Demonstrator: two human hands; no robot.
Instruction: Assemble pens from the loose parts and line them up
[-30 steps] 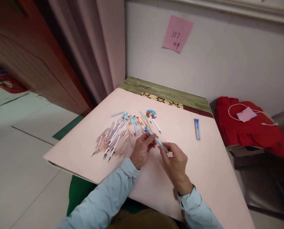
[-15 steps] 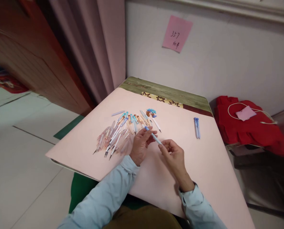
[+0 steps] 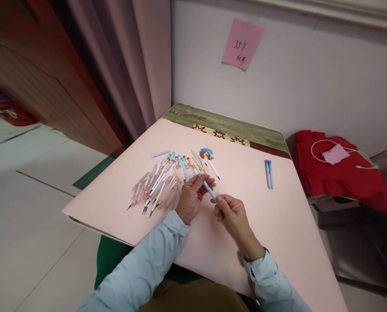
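Both my hands pinch one light blue pen [image 3: 208, 187] above the pink table sheet [image 3: 271, 234]. My left hand [image 3: 193, 197] grips its upper end and my right hand [image 3: 231, 212] closes round its lower end. Just left of my hands lies a heap of loose pen parts [image 3: 160, 184]: clear barrels, refills and blue or orange pieces. A small cluster of blue and brown caps [image 3: 206, 152] sits beyond the heap. Two finished blue pens [image 3: 268, 173] lie side by side to the right.
The table stands against a white wall with a pink note [image 3: 242, 44]. A red cloth [image 3: 339, 173] with a white cord lies on a stand to the right. A curtain and a wooden door are to the left, over tiled floor.
My right hand has slid up the pen towards my left hand, so less of the pen shows between them. Both hands shifted slightly away from me.
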